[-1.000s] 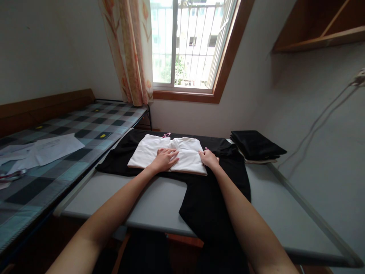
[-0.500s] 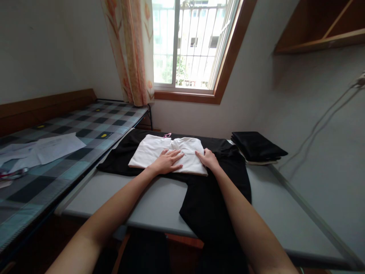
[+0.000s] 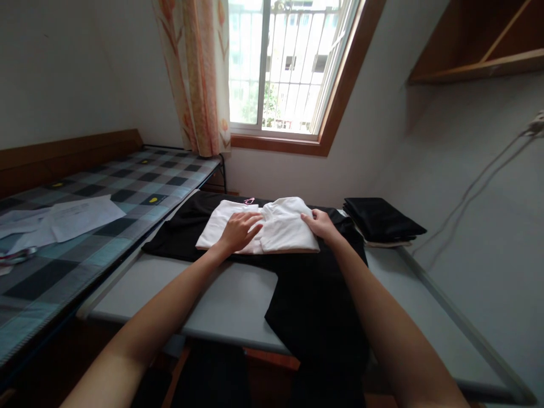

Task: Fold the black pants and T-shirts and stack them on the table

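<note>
A folded white garment [image 3: 287,226] lies across a black garment [image 3: 318,283] spread over the table. My left hand [image 3: 241,229] is over the left half of the white garment, fingers stretched out and apart; it holds nothing. At the right edge of the same garment, my right hand [image 3: 323,224] grips the cloth, thumb on top and the other fingers partly hidden by the fold. That right half looks slightly raised, with a crease near the middle. A small pink loop [image 3: 249,200] shows just behind the white cloth.
The pale table [image 3: 229,306] carries a stack of folded dark cloth [image 3: 382,221] at its right. On the left stands a bed with a checked cover [image 3: 63,249] and loose papers [image 3: 87,218]. Behind are a curtain [image 3: 199,79] and a barred window [image 3: 293,73]; a wooden shelf [image 3: 488,68] hangs upper right.
The right half of the white garment has shifted right and slightly upward with my right hand. My left hand has slid left, away from the middle, and its fingers have lifted a little.
</note>
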{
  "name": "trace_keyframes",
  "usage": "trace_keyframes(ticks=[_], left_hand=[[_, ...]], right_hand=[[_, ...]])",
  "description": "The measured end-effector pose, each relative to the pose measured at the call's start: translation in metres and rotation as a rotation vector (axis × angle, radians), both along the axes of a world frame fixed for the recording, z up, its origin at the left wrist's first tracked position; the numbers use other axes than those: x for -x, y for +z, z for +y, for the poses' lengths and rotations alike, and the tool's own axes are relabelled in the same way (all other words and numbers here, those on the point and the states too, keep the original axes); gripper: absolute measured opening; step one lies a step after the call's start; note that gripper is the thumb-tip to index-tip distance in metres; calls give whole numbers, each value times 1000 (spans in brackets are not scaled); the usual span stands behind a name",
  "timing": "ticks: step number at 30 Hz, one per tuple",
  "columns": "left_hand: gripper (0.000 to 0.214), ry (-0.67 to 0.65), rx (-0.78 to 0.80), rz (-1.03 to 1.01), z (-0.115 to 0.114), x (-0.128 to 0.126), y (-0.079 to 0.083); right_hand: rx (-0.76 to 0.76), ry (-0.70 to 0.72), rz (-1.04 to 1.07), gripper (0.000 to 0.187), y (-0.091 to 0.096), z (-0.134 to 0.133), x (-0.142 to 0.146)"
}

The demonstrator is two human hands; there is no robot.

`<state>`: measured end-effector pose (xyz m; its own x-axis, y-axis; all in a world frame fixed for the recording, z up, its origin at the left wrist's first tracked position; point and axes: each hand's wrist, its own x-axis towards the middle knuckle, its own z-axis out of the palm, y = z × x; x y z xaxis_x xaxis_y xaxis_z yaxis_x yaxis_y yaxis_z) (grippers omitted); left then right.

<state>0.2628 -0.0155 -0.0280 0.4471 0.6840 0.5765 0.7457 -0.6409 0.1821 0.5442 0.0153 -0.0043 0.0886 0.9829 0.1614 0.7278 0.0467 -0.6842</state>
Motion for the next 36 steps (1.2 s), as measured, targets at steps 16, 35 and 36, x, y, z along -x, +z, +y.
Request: trace_keyframes(ticks=[16, 35, 36], left_hand=[[41, -76, 273, 193, 5, -6, -28], [30, -81, 309, -265, 22, -8, -38], [32, -58, 315, -329, 24, -8, -37]], right_hand=[[249, -254, -504, 40, -2, -8, -113], [167, -41, -269, 20, 101, -1, -39], [134, -20, -350, 19, 107, 2, -24]])
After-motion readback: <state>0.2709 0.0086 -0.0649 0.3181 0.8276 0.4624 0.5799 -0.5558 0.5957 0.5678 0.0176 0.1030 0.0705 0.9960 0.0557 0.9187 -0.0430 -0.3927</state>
